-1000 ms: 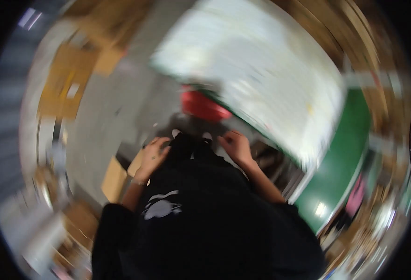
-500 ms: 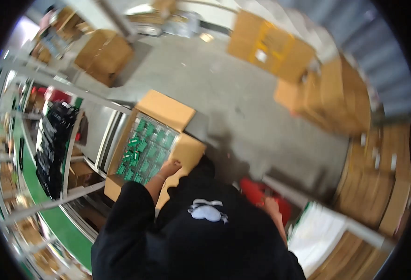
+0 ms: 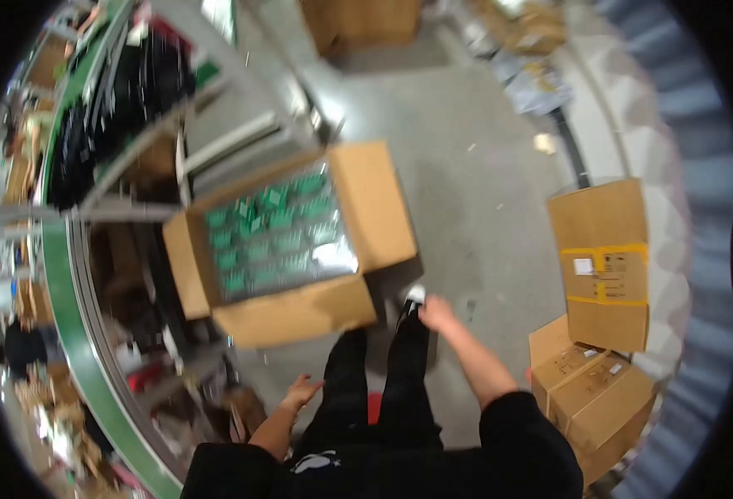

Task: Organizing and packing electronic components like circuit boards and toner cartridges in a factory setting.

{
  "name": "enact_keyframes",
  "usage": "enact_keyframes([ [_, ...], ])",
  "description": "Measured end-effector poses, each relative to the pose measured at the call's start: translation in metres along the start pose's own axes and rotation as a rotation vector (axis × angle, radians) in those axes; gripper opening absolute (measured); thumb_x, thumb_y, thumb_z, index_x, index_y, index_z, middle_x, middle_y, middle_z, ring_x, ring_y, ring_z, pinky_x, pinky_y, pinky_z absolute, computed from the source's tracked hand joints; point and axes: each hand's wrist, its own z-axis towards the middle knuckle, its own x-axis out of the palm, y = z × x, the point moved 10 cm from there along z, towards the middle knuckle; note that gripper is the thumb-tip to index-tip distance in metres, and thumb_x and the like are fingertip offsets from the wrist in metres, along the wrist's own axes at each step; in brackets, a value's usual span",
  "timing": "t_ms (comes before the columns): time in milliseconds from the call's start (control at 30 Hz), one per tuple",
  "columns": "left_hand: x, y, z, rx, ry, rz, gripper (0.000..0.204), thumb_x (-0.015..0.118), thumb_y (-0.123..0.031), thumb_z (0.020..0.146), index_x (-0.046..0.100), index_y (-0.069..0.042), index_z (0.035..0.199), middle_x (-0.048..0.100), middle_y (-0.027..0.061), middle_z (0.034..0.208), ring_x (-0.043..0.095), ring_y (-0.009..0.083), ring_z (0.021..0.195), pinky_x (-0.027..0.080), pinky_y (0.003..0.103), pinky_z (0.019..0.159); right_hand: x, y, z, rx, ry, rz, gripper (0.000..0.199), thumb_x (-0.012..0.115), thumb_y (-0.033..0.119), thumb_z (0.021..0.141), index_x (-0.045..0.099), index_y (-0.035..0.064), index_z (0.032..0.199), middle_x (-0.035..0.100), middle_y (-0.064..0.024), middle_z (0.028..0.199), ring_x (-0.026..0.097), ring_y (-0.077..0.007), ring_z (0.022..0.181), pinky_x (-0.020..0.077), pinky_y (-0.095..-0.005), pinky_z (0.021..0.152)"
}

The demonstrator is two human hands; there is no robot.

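An open cardboard box (image 3: pixel 296 312) stands in front of me, its flaps folded outward. Inside, green pieces (image 3: pixel 287 241) sit in rows in a clear plastic tray, and several loose ones lie in a heap on top. My left hand (image 3: pixel 302 392) hangs below the near flap beside my left leg, fingers apart and holding nothing visible. My right hand (image 3: pixel 435 313) is in the air off the box's near right corner, next to my shoe in the view; motion smears its fingers. Neither hand touches the box. A red seat-like thing (image 3: pixel 374 407) shows between my legs.
A metal frame and a green conveyor (image 3: pixel 63 283) run along the left, with black plastic-looking bundles (image 3: pixel 121 108) on it. Cardboard boxes (image 3: pixel 599 391) stand at the right near the wall. Another carton (image 3: pixel 358 25) is at the far side. A person (image 3: pixel 24 349) is at far left.
My view has swung round to the right, and the red seat is now between my legs. My left hand has left the box; my right hand has come away from the red seat, forward.
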Motion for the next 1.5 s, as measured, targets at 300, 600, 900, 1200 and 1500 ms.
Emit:
enact_keyframes([
  [300, 0.170, -0.014, -0.073, -0.160, 0.118, 0.147, 0.109, 0.069, -0.065, 0.055, 0.025, -0.001, 0.131, 0.048, 0.0227, 0.116, 0.050, 0.0364, 0.109, 0.043, 0.044, 0.089, 0.093, 0.132, 0.219, -0.044, 0.018, 0.155, 0.080, 0.073, 0.043, 0.066, 0.039, -0.0032, 0.121, 0.053, -0.0242, 0.111, 0.054, -0.0383, 0.101, 0.0456, -0.0424, 0.086],
  [600, 0.210, -0.005, -0.071, -0.234, 0.223, -0.019, 0.109, 0.070, -0.064, 0.056, 0.024, -0.001, 0.132, 0.042, 0.0235, 0.123, 0.043, 0.0378, 0.115, 0.041, 0.044, 0.092, 0.109, 0.143, 0.276, 0.004, -0.045, 0.104, 0.024, 0.063, 0.019, 0.069, 0.064, -0.0012, 0.082, 0.061, -0.0228, 0.093, 0.058, -0.0374, 0.093, 0.0478, -0.0403, 0.081],
  [900, 0.188, 0.032, 0.167, -0.294, 0.211, -1.459, 0.096, 0.065, -0.046, 0.076, 0.002, -0.015, 0.141, 0.041, 0.0137, 0.126, 0.053, 0.0251, 0.091, 0.045, 0.032, 0.075, 0.027, 0.038, 0.297, -0.146, -0.028, 0.008, 0.027, 0.059, 0.017, 0.065, 0.064, -0.0054, 0.078, 0.061, -0.0265, 0.078, 0.061, -0.0391, 0.078, 0.0503, -0.0424, 0.071],
  [1200, -0.066, 0.013, 0.259, -0.049, -0.930, -0.251, 0.100, 0.077, -0.035, 0.062, 0.018, -0.004, 0.137, 0.036, 0.0250, 0.132, 0.034, 0.0375, 0.123, 0.031, 0.041, 0.100, -0.113, -0.179, 0.223, 0.022, 0.156, 0.069, 0.022, 0.057, 0.010, 0.072, 0.062, -0.0059, 0.085, 0.061, -0.0121, 0.064, 0.060, -0.0164, 0.058, 0.0488, -0.0316, 0.056],
  [1500, -0.085, -0.204, 0.275, 0.423, -0.525, -0.057, 0.025, 0.064, -0.010, 0.067, 0.062, 0.000, 0.090, 0.063, 0.0208, 0.082, 0.061, 0.0359, 0.081, 0.049, 0.039, 0.072, -0.133, -0.348, 0.101, 0.215, -0.020, 0.070, 0.018, 0.060, 0.012, 0.073, 0.059, -0.0062, 0.076, 0.051, -0.0077, 0.052, 0.049, -0.0108, 0.050, 0.0427, -0.0310, 0.046],
])
